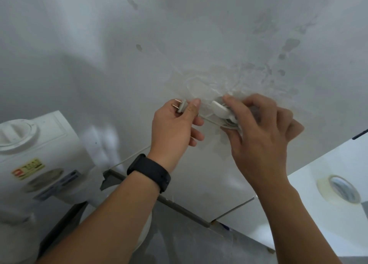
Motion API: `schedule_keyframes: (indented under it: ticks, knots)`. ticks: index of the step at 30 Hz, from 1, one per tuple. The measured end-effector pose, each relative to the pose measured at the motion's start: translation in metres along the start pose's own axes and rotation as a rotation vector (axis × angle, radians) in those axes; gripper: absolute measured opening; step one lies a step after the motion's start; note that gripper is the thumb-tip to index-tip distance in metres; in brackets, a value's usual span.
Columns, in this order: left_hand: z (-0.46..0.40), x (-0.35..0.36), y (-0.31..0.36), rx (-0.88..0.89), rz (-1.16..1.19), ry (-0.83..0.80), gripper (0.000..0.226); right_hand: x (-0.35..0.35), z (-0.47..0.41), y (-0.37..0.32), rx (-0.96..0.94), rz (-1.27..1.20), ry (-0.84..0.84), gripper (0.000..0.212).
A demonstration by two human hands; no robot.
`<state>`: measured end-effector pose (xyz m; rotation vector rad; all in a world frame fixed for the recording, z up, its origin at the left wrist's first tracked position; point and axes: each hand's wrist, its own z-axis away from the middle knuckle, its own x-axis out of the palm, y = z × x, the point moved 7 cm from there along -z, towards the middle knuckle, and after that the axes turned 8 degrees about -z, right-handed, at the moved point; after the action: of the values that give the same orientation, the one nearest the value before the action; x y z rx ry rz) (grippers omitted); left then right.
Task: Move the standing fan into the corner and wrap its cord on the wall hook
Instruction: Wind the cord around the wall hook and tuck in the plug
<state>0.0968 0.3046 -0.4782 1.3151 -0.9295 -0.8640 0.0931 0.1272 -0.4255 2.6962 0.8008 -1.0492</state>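
Fingers (194, 104) pinch plug (182, 107) — right hand (262, 128) holds cord (232, 122) at hook (219, 107)

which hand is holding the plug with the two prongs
The left hand, the one with the black wristband, pinches the plug, prongs pointing left. The right hand instead holds cord loops at the wall hook.

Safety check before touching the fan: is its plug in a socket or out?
Out. The left hand pinches the plug, its two prongs bare in the air.
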Motion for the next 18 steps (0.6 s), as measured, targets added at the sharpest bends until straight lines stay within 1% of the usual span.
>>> schedule_keyframes:
  ticks: [3, 5, 7, 9, 11, 13, 16, 18]
  knots:
    - [-0.006, 0.007, 0.000, -0.137, 0.232, 0.003, 0.024, 0.000, -0.003, 0.001, 0.023, 0.013, 0.127, 0.035]
    - [-0.009, 0.010, 0.005, -0.144, 0.327, 0.005, 0.023, 0.000, -0.003, 0.001, 0.020, 0.010, 0.213, 0.030]
    - [-0.011, 0.011, 0.016, -0.050, 0.319, 0.012, 0.023, -0.004, -0.004, 0.002, 0.007, 0.002, 0.292, 0.033]
    - [-0.011, 0.012, 0.033, 0.124, 0.242, 0.005, 0.022, -0.006, -0.006, 0.000, -0.008, 0.000, 0.343, 0.038]
    - [-0.007, 0.016, 0.051, 0.305, 0.135, -0.024, 0.015, -0.005, -0.009, -0.002, -0.006, -0.008, 0.373, 0.038]
    - [0.000, 0.023, 0.065, 0.428, 0.053, -0.066, 0.010, -0.005, -0.011, -0.004, 0.005, -0.011, 0.389, 0.038]
    - [0.006, 0.028, 0.074, 0.520, -0.030, -0.059, 0.014, -0.006, -0.015, -0.005, 0.029, -0.037, 0.352, 0.041]
    - [0.011, 0.031, 0.080, 0.597, -0.125, -0.056, 0.015, -0.006, -0.013, -0.007, 0.031, -0.079, 0.274, 0.049]
